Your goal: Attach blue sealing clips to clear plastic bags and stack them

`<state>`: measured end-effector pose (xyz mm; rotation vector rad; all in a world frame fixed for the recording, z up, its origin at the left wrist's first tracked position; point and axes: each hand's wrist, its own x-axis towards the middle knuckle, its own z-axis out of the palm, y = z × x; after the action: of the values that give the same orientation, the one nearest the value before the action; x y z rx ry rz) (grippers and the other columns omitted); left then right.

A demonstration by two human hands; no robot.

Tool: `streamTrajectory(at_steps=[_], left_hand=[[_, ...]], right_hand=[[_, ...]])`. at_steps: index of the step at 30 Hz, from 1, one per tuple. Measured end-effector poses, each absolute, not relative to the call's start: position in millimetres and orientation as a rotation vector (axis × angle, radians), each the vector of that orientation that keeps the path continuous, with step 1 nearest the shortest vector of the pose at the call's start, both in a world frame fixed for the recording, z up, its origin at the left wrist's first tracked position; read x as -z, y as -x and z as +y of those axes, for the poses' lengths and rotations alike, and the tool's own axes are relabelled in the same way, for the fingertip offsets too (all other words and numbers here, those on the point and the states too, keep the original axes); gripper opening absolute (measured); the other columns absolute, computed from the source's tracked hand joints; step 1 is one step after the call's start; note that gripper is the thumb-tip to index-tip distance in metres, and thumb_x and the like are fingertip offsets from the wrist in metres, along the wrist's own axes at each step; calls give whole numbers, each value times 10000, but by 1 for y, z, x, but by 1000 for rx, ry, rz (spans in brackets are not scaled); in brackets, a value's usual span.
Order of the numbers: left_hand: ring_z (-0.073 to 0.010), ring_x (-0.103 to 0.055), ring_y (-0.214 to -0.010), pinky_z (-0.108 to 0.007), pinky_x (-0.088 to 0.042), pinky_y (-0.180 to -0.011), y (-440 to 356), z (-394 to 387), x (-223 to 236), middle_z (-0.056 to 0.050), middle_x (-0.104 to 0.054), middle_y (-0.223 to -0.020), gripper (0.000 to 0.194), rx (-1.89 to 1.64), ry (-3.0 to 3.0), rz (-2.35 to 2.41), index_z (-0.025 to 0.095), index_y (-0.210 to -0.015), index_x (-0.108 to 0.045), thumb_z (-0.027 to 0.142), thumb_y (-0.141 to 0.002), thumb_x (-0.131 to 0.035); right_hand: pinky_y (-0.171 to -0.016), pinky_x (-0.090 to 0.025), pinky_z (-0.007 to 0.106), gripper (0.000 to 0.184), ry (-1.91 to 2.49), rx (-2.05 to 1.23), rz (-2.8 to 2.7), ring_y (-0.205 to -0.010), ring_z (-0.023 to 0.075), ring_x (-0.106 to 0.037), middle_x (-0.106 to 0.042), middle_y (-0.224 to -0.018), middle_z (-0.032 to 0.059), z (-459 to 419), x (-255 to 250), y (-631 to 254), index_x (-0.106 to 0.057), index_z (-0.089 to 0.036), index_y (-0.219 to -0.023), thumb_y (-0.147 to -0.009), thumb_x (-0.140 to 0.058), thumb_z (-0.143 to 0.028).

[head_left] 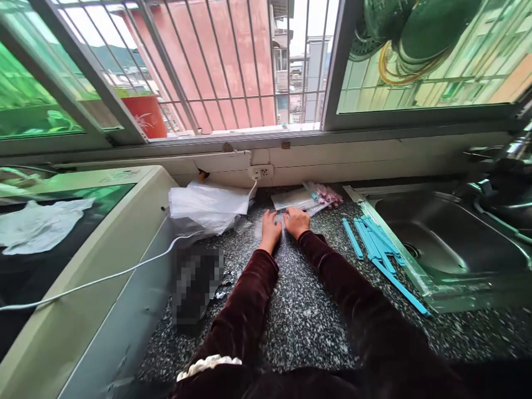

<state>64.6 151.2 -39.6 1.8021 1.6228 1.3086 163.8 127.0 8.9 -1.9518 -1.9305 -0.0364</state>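
Observation:
Close together over the speckled countertop (307,310), both my hands work at a thin clear plastic bag (282,226), whose outline is hard to see. My left hand (271,230) has its fingers bent at the bag's left side. On the other side my right hand (297,223) is curled, thumb and fingers drawn together at the bag's edge. Just beyond the hands lies a stack of clear plastic bags (291,198), and beside it a packet of pink strips (328,196) with some blue. Several turquoise plastic strips (374,241) lie loosely piled to the right.
A metal sink (436,233) is set in at the right. White plastic sheeting (208,202) lies back left, near a wall socket (261,172). A white cable (124,273) crosses to the stove (103,299), where a white cloth (39,224) rests. A blurred-out dark object (195,285) sits left.

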Motion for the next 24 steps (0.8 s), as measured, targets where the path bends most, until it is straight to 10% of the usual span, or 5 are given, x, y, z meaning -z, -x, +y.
streamTrajectory(at_steps=[11,24], left_hand=[[-203,-555,-906,-349,-457,-870,2,114,-13,-80,-593,-905,209,-1600,-2154,1666,180,-885,-618,111,-746,-479],[-274,-506,-999,-398,-406,-864,94,160,-75,-118,-613,-971,193,-720,-2367,2317,180,-855,-680,210,-789,-502]], right_hand=[[-731,-406,245,287,1628,79,-2153,-917,167,-575,-626,-1005,59,165,-52,-109,-581,-211,-1085,-880,-385,-255],[-736,-385,306,312,1450,293,-2505,-958,232,-531,-599,-993,158,205,-81,-73,-685,-138,-923,-830,-389,-116]])
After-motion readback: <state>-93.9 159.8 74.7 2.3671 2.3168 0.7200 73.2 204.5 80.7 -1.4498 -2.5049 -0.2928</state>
